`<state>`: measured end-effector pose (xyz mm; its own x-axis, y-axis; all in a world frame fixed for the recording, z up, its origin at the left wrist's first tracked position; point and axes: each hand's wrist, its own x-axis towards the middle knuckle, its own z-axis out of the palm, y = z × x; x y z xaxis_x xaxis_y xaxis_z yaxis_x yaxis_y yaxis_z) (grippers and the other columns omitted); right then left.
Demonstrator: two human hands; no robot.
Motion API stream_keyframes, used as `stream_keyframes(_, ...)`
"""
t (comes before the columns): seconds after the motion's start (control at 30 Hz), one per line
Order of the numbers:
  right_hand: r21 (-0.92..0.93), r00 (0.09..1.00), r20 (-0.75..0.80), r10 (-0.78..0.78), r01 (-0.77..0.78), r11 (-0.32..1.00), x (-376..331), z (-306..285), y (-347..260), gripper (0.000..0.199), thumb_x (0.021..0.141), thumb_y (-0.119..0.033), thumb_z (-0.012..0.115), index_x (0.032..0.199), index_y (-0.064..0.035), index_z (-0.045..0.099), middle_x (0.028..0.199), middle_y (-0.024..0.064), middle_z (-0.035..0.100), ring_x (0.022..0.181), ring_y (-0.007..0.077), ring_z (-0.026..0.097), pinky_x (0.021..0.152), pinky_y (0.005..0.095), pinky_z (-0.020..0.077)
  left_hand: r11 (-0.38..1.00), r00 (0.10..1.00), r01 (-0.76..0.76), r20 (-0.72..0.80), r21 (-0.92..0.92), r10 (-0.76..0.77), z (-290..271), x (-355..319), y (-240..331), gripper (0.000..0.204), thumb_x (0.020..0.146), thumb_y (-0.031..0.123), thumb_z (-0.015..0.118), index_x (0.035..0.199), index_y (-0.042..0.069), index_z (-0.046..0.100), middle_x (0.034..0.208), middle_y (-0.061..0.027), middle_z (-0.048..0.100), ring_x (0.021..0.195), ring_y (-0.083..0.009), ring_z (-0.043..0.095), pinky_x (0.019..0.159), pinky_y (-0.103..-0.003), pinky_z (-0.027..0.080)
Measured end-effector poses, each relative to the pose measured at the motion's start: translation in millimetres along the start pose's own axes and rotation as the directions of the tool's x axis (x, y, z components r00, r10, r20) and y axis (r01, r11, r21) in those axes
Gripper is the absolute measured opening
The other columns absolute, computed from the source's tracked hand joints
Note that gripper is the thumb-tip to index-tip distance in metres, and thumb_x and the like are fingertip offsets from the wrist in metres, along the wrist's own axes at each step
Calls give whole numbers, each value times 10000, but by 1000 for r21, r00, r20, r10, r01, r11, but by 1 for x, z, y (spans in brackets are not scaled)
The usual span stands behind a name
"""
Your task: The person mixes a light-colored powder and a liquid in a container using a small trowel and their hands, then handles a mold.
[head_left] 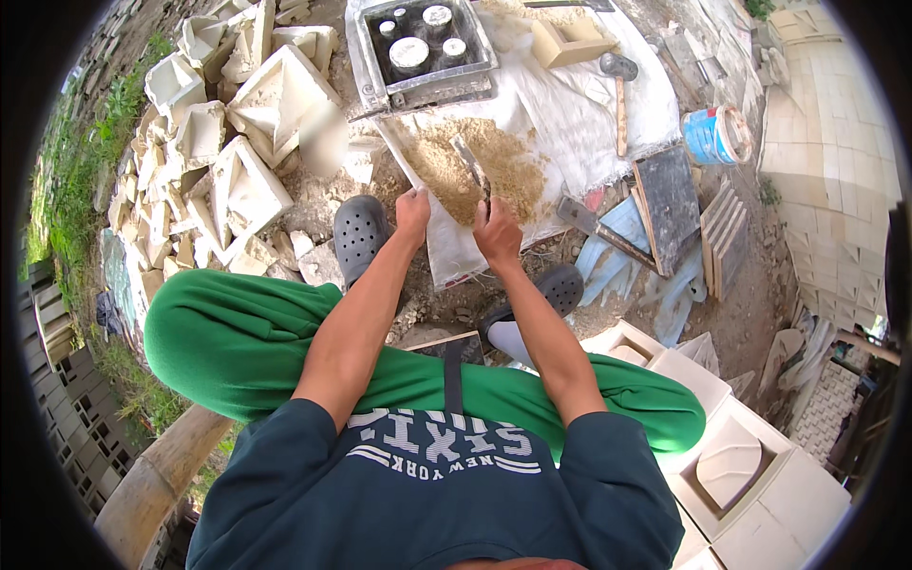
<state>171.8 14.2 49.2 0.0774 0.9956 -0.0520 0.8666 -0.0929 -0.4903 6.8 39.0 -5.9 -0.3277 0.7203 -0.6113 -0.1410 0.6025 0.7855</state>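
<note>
My left hand (412, 213) is closed on the near left edge of a white woven sheet (448, 249), pulling a fold of it up. In my right hand (499, 232) is the dark handle of a trowel (470, 161), its narrow blade pointing away and a little left. The blade lies over a heap of tan sandy powder (432, 161) spread on the sheet. Beyond the heap stands a square black mould (427, 52) with several round, white-topped posts inside.
Broken cream cast pieces (249, 180) pile up at left. A mallet (620, 104), a tan open block (568, 43) and a blue-white bucket (717, 135) are at far right. Dark boards (668, 204) lean nearer. Cream moulded blocks (760, 484) stand by my right knee.
</note>
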Motion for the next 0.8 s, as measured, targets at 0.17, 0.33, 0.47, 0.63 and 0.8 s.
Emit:
stream_keyframes(0.17,-75,999,46,3,0,997,-8,0,8,286,952,-333,465,939,-54,527,890,189,616,775,412,614,645,520,490,990,996,78,48,-118,-73,-2,-4,-4,328,931,203,528,1087,-65,633,852,-81,626,783,-154,545,717,-331,437)
stream_keyframes(0.33,-64,977,215,-8,22,998,-22,3,13,309,962,-344,449,951,-45,523,975,200,613,813,425,616,662,518,497,991,994,92,64,-94,-86,-8,-4,-12,300,921,198,535,1046,-55,637,853,-75,621,773,-156,543,711,-331,441)
stream_keyframes(0.47,57,996,17,-83,82,995,-34,8,17,329,965,-363,446,954,-42,521,1016,191,608,833,422,615,685,520,499,980,980,178,100,-85,-169,-12,-8,-18,312,895,219,558,1018,-58,632,872,-96,627,804,-193,578,718,-352,457)
stream_keyframes(0.63,-9,992,119,-43,44,999,-38,12,19,332,963,-371,453,961,-45,518,1011,198,608,835,415,620,681,522,498,958,950,275,173,-79,-259,-12,-15,-35,352,866,224,580,1023,-89,615,900,-139,639,809,-240,605,723,-380,469)
stream_keyframes(0.8,-16,968,247,-46,51,999,-43,9,26,331,964,-375,447,1000,-52,512,966,205,606,814,419,622,676,525,496,938,912,346,238,-3,-335,-7,-36,-45,372,823,157,591,1074,-118,584,946,-172,644,817,-270,621,702,-418,486)
